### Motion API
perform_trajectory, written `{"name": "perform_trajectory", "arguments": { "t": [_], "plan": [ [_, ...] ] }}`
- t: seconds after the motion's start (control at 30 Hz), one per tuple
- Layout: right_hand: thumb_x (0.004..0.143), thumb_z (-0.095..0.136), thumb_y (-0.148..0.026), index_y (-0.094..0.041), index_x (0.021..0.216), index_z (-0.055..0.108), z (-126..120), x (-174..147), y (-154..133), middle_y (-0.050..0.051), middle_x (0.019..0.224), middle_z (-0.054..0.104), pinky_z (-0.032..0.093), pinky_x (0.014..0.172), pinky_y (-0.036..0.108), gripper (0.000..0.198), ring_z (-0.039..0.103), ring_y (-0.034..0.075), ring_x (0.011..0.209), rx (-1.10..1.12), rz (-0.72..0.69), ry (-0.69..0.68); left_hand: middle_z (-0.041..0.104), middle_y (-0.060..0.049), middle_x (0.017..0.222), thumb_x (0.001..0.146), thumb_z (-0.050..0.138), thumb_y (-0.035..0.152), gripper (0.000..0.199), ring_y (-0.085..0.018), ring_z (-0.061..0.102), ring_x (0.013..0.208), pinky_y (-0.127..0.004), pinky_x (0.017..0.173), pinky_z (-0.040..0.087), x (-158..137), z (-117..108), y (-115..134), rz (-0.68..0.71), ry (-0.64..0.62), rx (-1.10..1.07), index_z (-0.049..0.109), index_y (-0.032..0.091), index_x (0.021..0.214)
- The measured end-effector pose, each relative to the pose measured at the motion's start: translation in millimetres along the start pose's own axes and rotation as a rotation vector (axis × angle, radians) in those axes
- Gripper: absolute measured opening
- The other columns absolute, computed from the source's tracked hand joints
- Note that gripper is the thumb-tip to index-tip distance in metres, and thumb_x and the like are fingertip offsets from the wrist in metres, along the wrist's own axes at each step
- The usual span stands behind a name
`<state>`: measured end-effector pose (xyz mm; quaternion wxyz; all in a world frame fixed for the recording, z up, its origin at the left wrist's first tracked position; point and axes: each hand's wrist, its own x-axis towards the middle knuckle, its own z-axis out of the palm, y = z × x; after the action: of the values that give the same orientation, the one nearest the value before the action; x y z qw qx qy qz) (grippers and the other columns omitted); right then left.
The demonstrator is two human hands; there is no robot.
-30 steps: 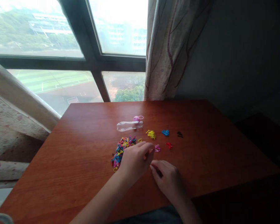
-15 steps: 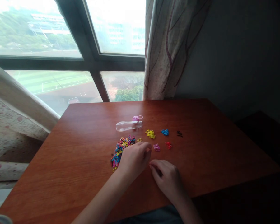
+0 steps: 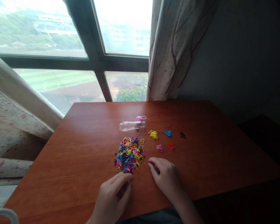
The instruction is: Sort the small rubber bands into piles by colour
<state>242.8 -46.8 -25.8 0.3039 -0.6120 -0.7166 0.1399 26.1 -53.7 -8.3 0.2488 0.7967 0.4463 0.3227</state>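
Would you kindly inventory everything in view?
Table: one, brown, below window
Mixed pile: one, multicoloured loops, central
Small heaps: five, yellow, blue, dark, pink, red, right of pile
Bottle: one, clear, behind pile
Cap: one, pink, beside bottle's neck
Window: one, dark frame, behind table
Curtains: two, pale patterned, flanking window
Wall: one, dark, right
Curved object: one, white, lower left
Clothing: dark, bottom edge
Left hand: one, bare, by pile's near edge
Right hand: one, bare, right of pile

Window (image 3: 97, 63) was dark-framed, bright. Patterned curtain (image 3: 170, 56) hung at the window's right edge, second curtain (image 3: 18, 107) at its left. Through its lower left lay a lined green field (image 3: 60, 78); through its lower right, trees (image 3: 132, 94). Pale building (image 3: 56, 26) showed through its upper left. Dark wall (image 3: 238, 56) stood right of it.
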Motion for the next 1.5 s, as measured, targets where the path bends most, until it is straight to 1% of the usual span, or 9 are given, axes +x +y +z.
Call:
{"name": "perform_trajectory", "arguments": {
  "t": [0.17,0.33,0.63,0.83,0.93,1.17,1.3,1.4,1.5],
  "plan": [
    [0.09,0.054,-0.017,-0.024,0.098,0.068,9.8,13.1,-5.8,0.001,0.081,0.073,0.044,0.065,0.024,0.018,0.066,0.017,0.069,-0.004,-0.013,0.011,0.066,0.0,0.074,0.092,0.048,0.016,0.016,-0.011,0.061,0.06,-0.018,0.057,0.047,2.8,5.2,-0.1,-0.001,-0.046,0.039,0.063,0.022,0.093],
    [0.089,0.054,-0.016,-0.023,0.089,0.067,13.6,19.6,-8.6,0.001,0.078,0.071,0.042,0.063,0.024,0.015,0.065,0.016,0.069,-0.005,-0.02,0.004,0.066,0.0,0.075,0.093,0.047,0.015,0.017,-0.011,0.062,0.061,-0.018,0.058,0.047,2.1,4.5,0.3,-0.008,-0.035,0.036,0.063,0.022,0.093],
    [0.093,0.051,-0.017,-0.022,0.087,0.064,10.6,9.8,-9.0,0.001,0.077,0.068,0.04,0.065,0.026,0.015,0.062,0.017,0.069,0.012,-0.058,-0.02,0.066,0.0,0.077,0.092,0.048,0.017,0.016,-0.012,0.061,0.062,-0.02,0.06,0.047,0.6,5.3,-2.0,-0.053,-0.054,0.008,0.063,0.022,0.093],
    [0.095,0.052,-0.021,-0.022,0.086,0.064,9.4,4.6,-8.7,0.002,0.076,0.068,0.042,0.067,0.025,0.015,0.062,0.017,0.069,0.095,-0.078,-0.018,0.066,0.0,0.077,0.093,0.048,0.016,0.015,-0.012,0.061,0.063,-0.02,0.059,0.046,1.3,4.2,-1.3,-0.05,-0.056,0.007,0.062,0.022,0.092],
    [0.095,0.053,-0.023,-0.021,0.087,0.064,8.1,1.1,-7.7,0.002,0.076,0.068,0.043,0.065,0.025,0.015,0.062,0.016,0.067,0.164,-0.058,-0.008,0.066,0.0,0.076,0.093,0.047,0.016,0.015,-0.012,0.061,0.063,-0.02,0.059,0.046,1.3,4.2,-1.2,-0.038,-0.052,0.008,0.061,0.022,0.092],
    [0.093,0.056,-0.023,-0.02,0.087,0.066,-0.1,-6.8,-10.7,0.0,0.071,0.066,0.044,0.057,0.022,0.013,0.06,0.013,0.059,0.289,0.008,0.094,0.066,0.0,0.078,0.093,0.048,0.016,0.015,-0.012,0.061,0.064,-0.02,0.06,0.046,-0.4,6.0,-3.4,-0.042,-0.056,0.017,0.061,0.023,0.093],
    [0.092,0.058,-0.027,-0.02,0.086,0.068,-5.8,-7.2,-8.9,-0.001,0.068,0.066,0.046,0.055,0.02,0.014,0.061,0.012,0.057,0.331,0.088,0.169,0.067,0.0,0.079,0.093,0.049,0.016,0.014,-0.012,0.063,0.066,-0.02,0.061,0.047,-0.8,6.5,-4.7,-0.028,-0.053,0.023,0.061,0.023,0.094],
    [0.092,0.058,-0.031,-0.02,0.085,0.069,-14.1,-5.6,5.1,0.0,0.069,0.067,0.047,0.056,0.021,0.017,0.062,0.013,0.058,0.28,0.132,0.235,0.067,0.0,0.079,0.092,0.049,0.015,0.015,-0.012,0.063,0.066,-0.02,0.062,0.047,-0.6,6.8,-5.3,-0.018,-0.044,0.021,0.061,0.023,0.095],
    [0.092,0.059,-0.037,-0.02,0.086,0.071,-28.7,-2.0,33.2,0.001,0.069,0.067,0.048,0.058,0.023,0.021,0.062,0.015,0.059,0.173,0.177,0.316,0.067,0.001,0.077,0.092,0.049,0.015,0.015,-0.011,0.063,0.064,-0.019,0.06,0.046,-0.1,6.8,-4.9,-0.013,-0.031,0.02,0.061,0.023,0.095]
  ]
}}
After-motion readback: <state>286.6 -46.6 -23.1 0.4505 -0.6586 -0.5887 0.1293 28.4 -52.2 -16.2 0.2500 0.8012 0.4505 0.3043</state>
